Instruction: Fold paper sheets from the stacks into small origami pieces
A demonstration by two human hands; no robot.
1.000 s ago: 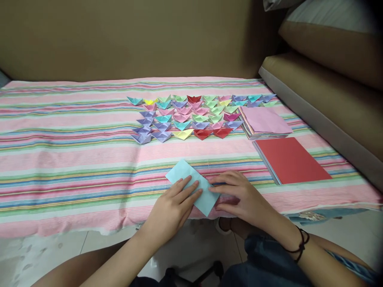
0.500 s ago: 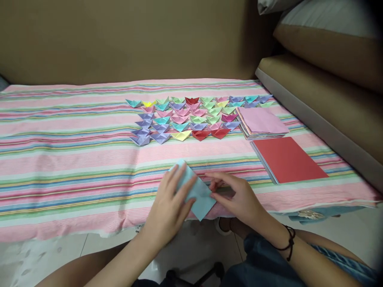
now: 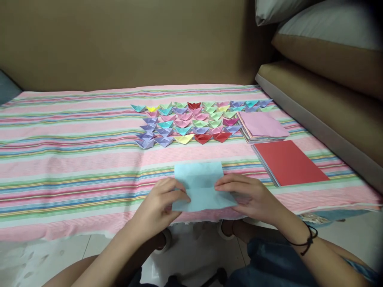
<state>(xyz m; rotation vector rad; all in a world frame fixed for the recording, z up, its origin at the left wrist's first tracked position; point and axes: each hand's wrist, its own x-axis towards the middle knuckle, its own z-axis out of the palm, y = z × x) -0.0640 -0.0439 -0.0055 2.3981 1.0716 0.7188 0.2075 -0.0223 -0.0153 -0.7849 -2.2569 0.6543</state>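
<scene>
A light blue paper sheet (image 3: 201,184) lies unfolded near the front edge of the striped cloth (image 3: 74,159), with a crease across its middle. My left hand (image 3: 160,203) pinches its left edge with curled fingers. My right hand (image 3: 247,195) holds its right edge at the crease, fingers bent. Beyond the sheet lie several rows of small folded paper boats (image 3: 194,121) in many colours.
A stack of paper with a pink top sheet (image 3: 263,125) and another with a red top sheet (image 3: 289,161) lie to the right. Brown cushions (image 3: 323,99) and pillows (image 3: 323,24) rise at the right. A brown wall backs the table. Tiled floor shows below.
The folded, slanted blue paper has been opened out into a square lying straight. Both hands moved from pressing on it to its left and right edges.
</scene>
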